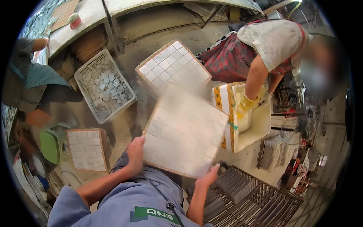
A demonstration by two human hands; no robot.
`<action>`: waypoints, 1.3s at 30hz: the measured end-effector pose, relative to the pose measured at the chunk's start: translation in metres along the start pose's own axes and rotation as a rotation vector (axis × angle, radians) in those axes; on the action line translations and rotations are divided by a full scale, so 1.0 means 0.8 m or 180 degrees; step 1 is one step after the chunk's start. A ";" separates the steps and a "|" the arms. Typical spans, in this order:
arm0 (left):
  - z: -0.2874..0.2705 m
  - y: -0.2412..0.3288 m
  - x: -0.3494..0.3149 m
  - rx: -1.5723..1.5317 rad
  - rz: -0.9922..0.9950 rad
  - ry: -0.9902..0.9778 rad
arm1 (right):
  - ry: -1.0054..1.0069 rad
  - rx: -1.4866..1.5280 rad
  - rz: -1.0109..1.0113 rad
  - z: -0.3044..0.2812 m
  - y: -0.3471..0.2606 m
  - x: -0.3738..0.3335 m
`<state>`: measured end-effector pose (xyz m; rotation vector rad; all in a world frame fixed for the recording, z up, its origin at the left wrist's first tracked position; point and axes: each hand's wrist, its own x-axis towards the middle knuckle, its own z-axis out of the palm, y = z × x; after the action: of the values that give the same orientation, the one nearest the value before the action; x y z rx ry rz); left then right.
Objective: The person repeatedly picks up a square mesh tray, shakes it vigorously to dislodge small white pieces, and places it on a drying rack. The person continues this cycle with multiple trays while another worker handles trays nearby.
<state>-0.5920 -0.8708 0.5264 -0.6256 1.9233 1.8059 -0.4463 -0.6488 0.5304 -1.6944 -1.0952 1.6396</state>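
Between my two hands is a square tile board, faced with pale white tiles in a grid. My left hand is closed on its near left corner, the thumb along the edge. My right hand grips the near right corner, fingers partly hidden under the board. The board is tilted, and a whitish blur covers its far edge. Just beyond it stands a stack of similar tile boards, with larger white squares showing on top. The board's far right side overlaps the view of a white foam box with yellow tape.
A co-worker bends over the foam box, a yellow-gloved hand inside. Left, a white plastic basket holds loose tiles. A green stool stands beside another tile-board stack. A slatted metal rack is near right. Another person is far left.
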 end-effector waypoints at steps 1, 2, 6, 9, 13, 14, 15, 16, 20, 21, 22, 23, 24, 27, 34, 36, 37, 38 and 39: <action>0.004 -0.003 -0.007 0.0207 -0.0019 -0.0155 | -0.0032 0.0180 0.0045 -0.032 0.008 -0.007; 0.008 -0.005 -0.014 0.0429 -0.0023 -0.0310 | 0.0173 0.0329 0.0035 -0.058 0.016 -0.015; 0.050 -0.001 -0.047 0.1013 -0.0125 -0.0946 | 0.1180 0.0581 -0.0159 -0.123 0.040 -0.057; 0.093 -0.020 -0.076 0.1493 -0.0050 -0.1313 | 0.1406 0.0940 -0.0227 -0.182 0.060 -0.066; 0.157 -0.095 -0.123 0.1770 0.0128 -0.1822 | 0.1824 0.1387 -0.0173 -0.289 0.102 -0.068; 0.169 -0.113 -0.134 0.1662 0.0073 -0.1991 | 0.1999 0.1464 -0.0140 -0.312 0.114 -0.067; 0.183 -0.127 -0.146 0.1557 0.0030 -0.2146 | 0.2154 0.1534 -0.0089 -0.327 0.124 -0.064; 0.193 -0.136 -0.159 0.1517 0.0096 -0.2389 | 0.2332 0.1617 -0.0026 -0.343 0.136 -0.064; 0.240 -0.148 -0.193 0.1624 -0.0099 -0.2936 | 0.3001 0.1864 0.0338 -0.368 0.172 -0.064; 0.249 -0.153 -0.196 0.1690 -0.0159 -0.3037 | 0.3127 0.1940 0.0421 -0.379 0.175 -0.064; 0.266 -0.164 -0.210 0.1885 -0.0098 -0.3094 | 0.3237 0.2029 0.0505 -0.413 0.177 -0.069; 0.277 -0.167 -0.210 0.2032 -0.0012 -0.3126 | 0.3333 0.2128 0.0536 -0.398 0.183 -0.065; 0.290 -0.181 -0.232 0.2222 0.0052 -0.3127 | 0.3381 0.2213 0.0635 -0.394 0.193 -0.069; 0.327 -0.204 -0.241 0.2684 0.0150 -0.3244 | 0.3656 0.2506 0.0829 -0.386 0.208 -0.068; 0.443 -0.276 -0.285 0.3394 0.0277 -0.4032 | 0.4440 0.3159 0.0731 -0.395 0.245 -0.024; 0.473 -0.308 -0.295 0.3576 0.0431 -0.4231 | 0.4679 0.3230 0.0681 -0.406 0.249 -0.004; 0.488 -0.326 -0.297 0.3645 0.0476 -0.4322 | 0.4756 0.3291 0.0695 -0.412 0.253 0.008; 0.502 -0.343 -0.299 0.3704 0.0523 -0.4404 | 0.4832 0.3337 0.0705 -0.417 0.258 0.018; 0.515 -0.362 -0.301 0.3775 0.0541 -0.4486 | 0.4921 0.3398 0.0725 -0.422 0.266 0.029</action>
<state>-0.2256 -0.4662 0.4095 0.9674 1.4658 0.4367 -0.0777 -0.6885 0.3816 -1.5586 0.6337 0.3426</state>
